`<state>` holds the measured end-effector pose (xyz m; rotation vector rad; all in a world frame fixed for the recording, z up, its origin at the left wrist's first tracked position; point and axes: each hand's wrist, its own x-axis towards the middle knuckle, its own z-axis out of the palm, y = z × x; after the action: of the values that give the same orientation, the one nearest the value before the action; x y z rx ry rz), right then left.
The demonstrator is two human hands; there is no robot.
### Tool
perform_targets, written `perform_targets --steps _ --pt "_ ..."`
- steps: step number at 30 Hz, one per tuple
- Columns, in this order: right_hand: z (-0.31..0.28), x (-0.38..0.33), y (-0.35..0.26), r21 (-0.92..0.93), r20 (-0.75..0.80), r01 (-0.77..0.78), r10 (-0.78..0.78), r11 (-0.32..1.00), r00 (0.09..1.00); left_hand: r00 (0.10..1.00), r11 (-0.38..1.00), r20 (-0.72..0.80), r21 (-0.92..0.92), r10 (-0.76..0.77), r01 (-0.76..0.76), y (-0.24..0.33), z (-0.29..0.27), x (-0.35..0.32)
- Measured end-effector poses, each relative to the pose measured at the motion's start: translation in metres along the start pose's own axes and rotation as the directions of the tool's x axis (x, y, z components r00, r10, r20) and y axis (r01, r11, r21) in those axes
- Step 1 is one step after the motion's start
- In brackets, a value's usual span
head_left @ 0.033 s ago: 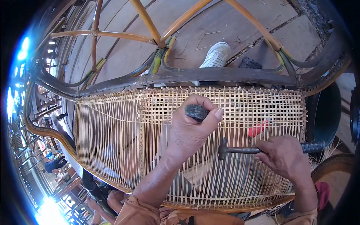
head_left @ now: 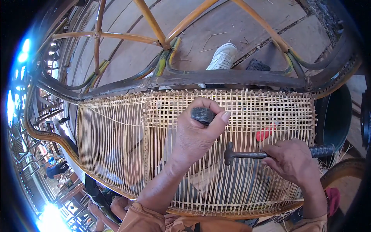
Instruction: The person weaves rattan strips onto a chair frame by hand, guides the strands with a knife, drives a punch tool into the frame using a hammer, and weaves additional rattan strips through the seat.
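A wide rattan panel [head_left: 116,143] lies before me, its strands running lengthways, with a dense cross-woven band [head_left: 266,110] along the far right part. Over that band, my left hand [head_left: 199,129] is closed around a dark, blunt-ended handle [head_left: 203,115]; the tool's lower part is hidden beneath the fist. My right hand [head_left: 291,160] grips a hammer [head_left: 247,155] with a dark textured handle end, its metal head hovering over the strands to the right of the left wrist. Just beyond the hammer, a red-handled tool [head_left: 264,133] shows by the strands.
A dark curved frame rail [head_left: 232,78] with bent rattan poles [head_left: 150,23] borders the panel's far side. A white shoe [head_left: 223,57] is on the plank floor. A dark round container [head_left: 336,116] stands at right. Another person's arm [head_left: 100,216] shows at lower left.
The hammer's head has shifted very slightly left. Otherwise both hands keep their places and their grips.
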<state>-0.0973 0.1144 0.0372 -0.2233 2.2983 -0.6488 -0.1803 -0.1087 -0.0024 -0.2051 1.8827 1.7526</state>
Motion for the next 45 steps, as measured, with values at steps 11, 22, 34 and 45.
perform_targets --steps 11,22,34,45 --pt "0.001 0.011 0.003 -0.054 -0.093 0.011 -0.016 0.998 0.996 0.988 0.988 0.053 0.043 0.148 -0.15 -0.001 0.01 0.002" --pt "0.007 0.014 -0.003 0.001 -0.011 0.111 -0.111 0.994 0.994 0.989 0.986 0.049 0.076 0.143 -0.146 -0.008 -0.009 0.003" --pt "0.015 0.021 -0.012 0.076 -0.044 0.081 -0.078 0.994 0.996 0.988 0.994 -0.15 -0.103 0.032 -0.048 -0.004 -0.04 0.0" --pt "0.007 0.042 -0.025 0.007 -0.073 0.116 -0.115 0.993 0.991 0.987 0.985 -0.081 0.121 0.136 -0.126 -0.006 -0.032 0.004"
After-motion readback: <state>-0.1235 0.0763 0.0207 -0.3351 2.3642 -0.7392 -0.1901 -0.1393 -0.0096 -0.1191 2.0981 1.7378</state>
